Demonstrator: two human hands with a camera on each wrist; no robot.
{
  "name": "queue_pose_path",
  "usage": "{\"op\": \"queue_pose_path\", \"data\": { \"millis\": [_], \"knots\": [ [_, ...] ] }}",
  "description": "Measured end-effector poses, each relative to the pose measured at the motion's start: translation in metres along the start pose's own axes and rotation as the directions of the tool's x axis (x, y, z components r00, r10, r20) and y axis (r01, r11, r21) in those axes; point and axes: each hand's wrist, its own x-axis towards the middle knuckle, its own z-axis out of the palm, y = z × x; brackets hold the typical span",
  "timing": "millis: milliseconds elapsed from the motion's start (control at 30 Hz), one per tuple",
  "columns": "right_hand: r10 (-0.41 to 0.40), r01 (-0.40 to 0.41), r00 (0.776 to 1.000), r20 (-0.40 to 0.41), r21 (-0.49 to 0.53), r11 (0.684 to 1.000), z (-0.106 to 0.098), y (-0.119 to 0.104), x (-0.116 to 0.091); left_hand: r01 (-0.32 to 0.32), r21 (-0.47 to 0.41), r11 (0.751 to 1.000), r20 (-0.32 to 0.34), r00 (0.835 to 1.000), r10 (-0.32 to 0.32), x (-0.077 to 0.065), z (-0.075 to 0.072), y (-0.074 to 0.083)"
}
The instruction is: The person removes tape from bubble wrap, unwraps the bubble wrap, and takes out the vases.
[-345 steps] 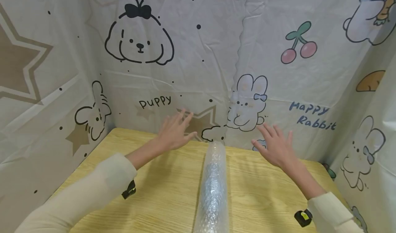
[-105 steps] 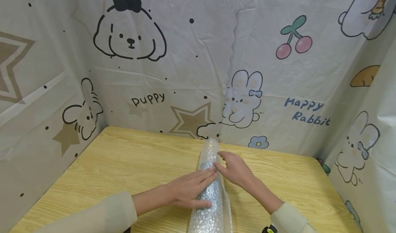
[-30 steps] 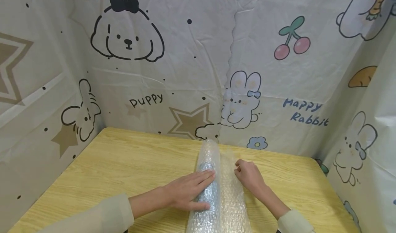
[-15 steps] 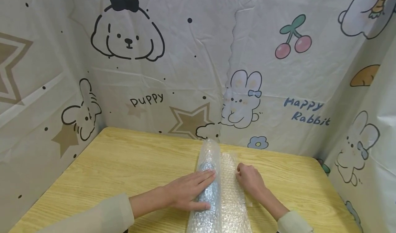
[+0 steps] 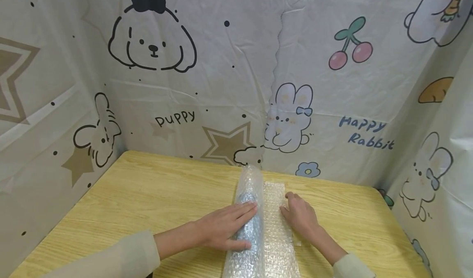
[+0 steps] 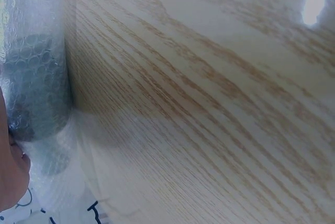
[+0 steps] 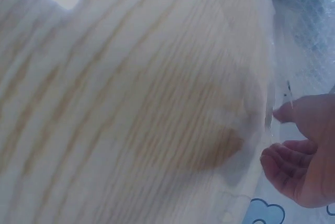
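A bubble wrap roll [image 5: 244,263] lies lengthwise on the wooden table [image 5: 166,187], its far end near the fabric backdrop. Something blue-grey and rounded [image 6: 36,82] shows through the layers; its kind cannot be made out. My left hand [image 5: 227,228] rests flat across the roll, fingers extended. To the right of the roll a loose flap [image 5: 278,237] of the wrap lies unrolled on the table. Beside this flap's right edge is my right hand [image 5: 301,215]. In the right wrist view its thumb stands apart from the loosely bent fingers [image 7: 285,169], with nothing visibly gripped.
A printed fabric backdrop [image 5: 177,93] encloses the table at the back and both sides. A small clear scrap, perhaps tape, [image 5: 298,243] shows at the flap's right edge. Bare wood [image 5: 351,216] extends to either side of the roll.
Since the earlier frames the wrap's outer layer has been peeled to the right into a flat flap. My right thumb and fingers have just parted at its edge; the left hand stays put.
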Motion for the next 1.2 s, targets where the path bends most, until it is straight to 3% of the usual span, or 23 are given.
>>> {"op": "queue_pose_path", "data": {
  "millis": [200, 367, 533, 667, 900, 1100, 1200],
  "knots": [
    [-0.057, 0.058, 0.997, -0.06, 0.011, 0.998, -0.007, -0.008, -0.001, -0.001, 0.0, 1.0, -0.001, 1.0, 0.001, 0.0, 0.001, -0.001],
    [-0.169, 0.172, 0.985, -0.037, 0.107, 0.979, -0.014, -0.022, -0.006, 0.005, -0.002, 1.0, 0.006, 1.0, -0.005, 0.002, -0.001, -0.002],
    [-0.335, 0.326, 0.941, 0.034, 0.163, 0.931, -0.014, -0.033, -0.02, 0.009, -0.019, 1.0, 0.011, 1.0, -0.009, 0.0, -0.001, -0.002],
    [-0.412, 0.398, 0.91, 0.052, 0.174, 0.901, -0.016, -0.039, -0.031, 0.012, -0.011, 1.0, 0.008, 1.0, -0.012, -0.001, 0.0, -0.001],
    [-0.464, 0.452, 0.877, 0.126, 0.117, 0.884, -0.02, -0.047, -0.044, 0.017, -0.027, 0.999, 0.016, 1.0, -0.016, -0.002, -0.001, -0.001],
    [-0.557, 0.559, 0.828, 0.07, -0.013, 0.829, -0.018, -0.056, -0.05, 0.008, -0.017, 1.0, 0.017, 1.0, -0.008, -0.004, -0.001, -0.002],
    [-0.56, 0.564, 0.825, 0.074, -0.056, 0.824, -0.017, -0.06, -0.051, 0.002, 0.009, 1.0, 0.005, 1.0, -0.002, -0.006, -0.001, -0.002]
  ]
}}
